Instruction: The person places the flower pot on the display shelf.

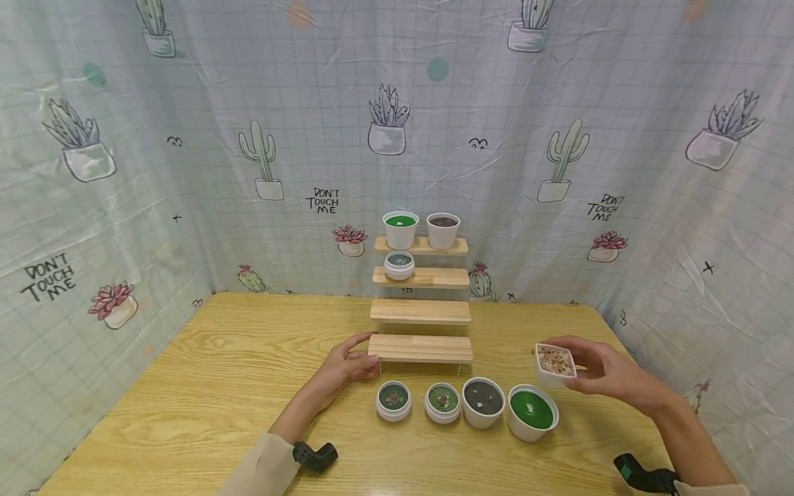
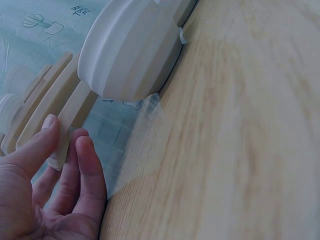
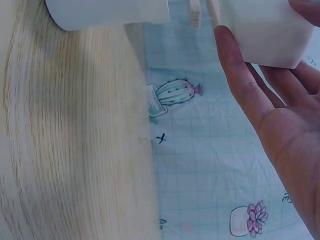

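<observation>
My left hand pinches the left end of the lowest board of a small wooden tiered stand. In the left wrist view the thumb lies on top of that board and fingers are beneath it. Off to the right, my right hand holds a small white square pot topped with pale and brown grit, raised above the table. Under the right wrist camera, fingers wrap the pot's sides. On the stand's top tier are a green-filled white cup and a dark-filled cup; a short round pot sits one tier down.
Before the stand, on the wood-grain table, stand two short round pots, a dark-filled cup and a green-filled cup. A cactus-print curtain encloses the back and sides.
</observation>
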### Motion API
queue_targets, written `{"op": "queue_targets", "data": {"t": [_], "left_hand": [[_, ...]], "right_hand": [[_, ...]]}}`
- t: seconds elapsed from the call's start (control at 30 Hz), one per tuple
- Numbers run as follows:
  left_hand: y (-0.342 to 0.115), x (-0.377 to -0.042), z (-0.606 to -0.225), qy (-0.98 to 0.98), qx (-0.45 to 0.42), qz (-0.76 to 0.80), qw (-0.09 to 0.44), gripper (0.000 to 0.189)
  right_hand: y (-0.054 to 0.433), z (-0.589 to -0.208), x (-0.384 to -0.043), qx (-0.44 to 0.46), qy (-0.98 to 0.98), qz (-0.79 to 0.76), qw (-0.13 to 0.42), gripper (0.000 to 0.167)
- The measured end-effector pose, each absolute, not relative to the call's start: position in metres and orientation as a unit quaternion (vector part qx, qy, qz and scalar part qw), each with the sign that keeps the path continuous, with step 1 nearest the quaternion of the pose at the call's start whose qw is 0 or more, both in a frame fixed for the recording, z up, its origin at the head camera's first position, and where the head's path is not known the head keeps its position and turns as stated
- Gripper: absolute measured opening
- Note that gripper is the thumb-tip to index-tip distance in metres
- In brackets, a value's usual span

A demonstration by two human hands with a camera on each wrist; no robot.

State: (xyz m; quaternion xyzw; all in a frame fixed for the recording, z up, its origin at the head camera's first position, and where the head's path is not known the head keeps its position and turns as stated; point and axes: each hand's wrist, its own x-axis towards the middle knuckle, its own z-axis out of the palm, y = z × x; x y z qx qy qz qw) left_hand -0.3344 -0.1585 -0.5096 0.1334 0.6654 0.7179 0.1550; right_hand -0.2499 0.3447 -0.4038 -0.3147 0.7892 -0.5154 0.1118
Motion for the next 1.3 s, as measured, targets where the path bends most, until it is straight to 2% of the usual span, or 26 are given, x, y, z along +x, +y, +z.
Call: {"op": "queue_targets", "data": {"t": [0.7,1.1,1.3], "left_hand": [[-0.157,-0.333,-0.509,0.663,0.137,0.72,0.153,0.075],[-0.158,-0.334,-0.51,0.666,0.133,0.718,0.151,0.075],[-0.158,-0.332,-0.509,0.668,0.135,0.716,0.153,0.077]], "right_hand": [[0.329,-0.404,-0.249,-0.284,0.809,-0.506,0.089,0.057],[0.313,-0.391,-0.256,-0.306,0.809,-0.498,0.063,0.055],[0.305,-0.384,-0.262,-0.282,0.823,-0.489,0.065,0.057]]}}
